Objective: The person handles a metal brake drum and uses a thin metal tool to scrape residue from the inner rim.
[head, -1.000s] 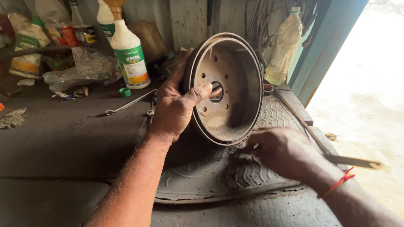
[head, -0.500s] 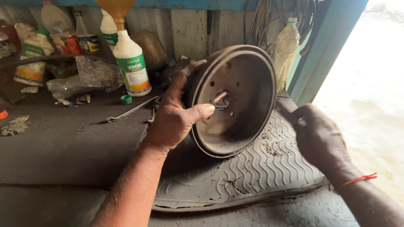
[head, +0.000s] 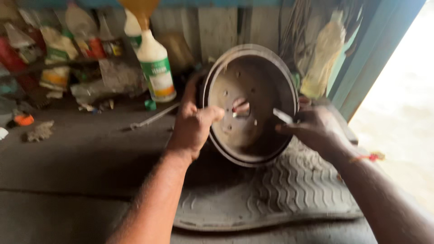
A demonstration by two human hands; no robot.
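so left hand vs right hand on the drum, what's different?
Left hand clamps the brake drum at its left rim, thumb inside and a fingertip showing through the centre hole; right hand holds a thin flat tool in its grip. Left steadies the drum, tilted on the rubber mat; right brings the tool's tip inside the right wall. Both are bare.

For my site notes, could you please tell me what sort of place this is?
Probably a vehicle repair workshop: a rusty round metal brake drum, a white plastic fluid bottle with a green label and a grimy dark workbench.
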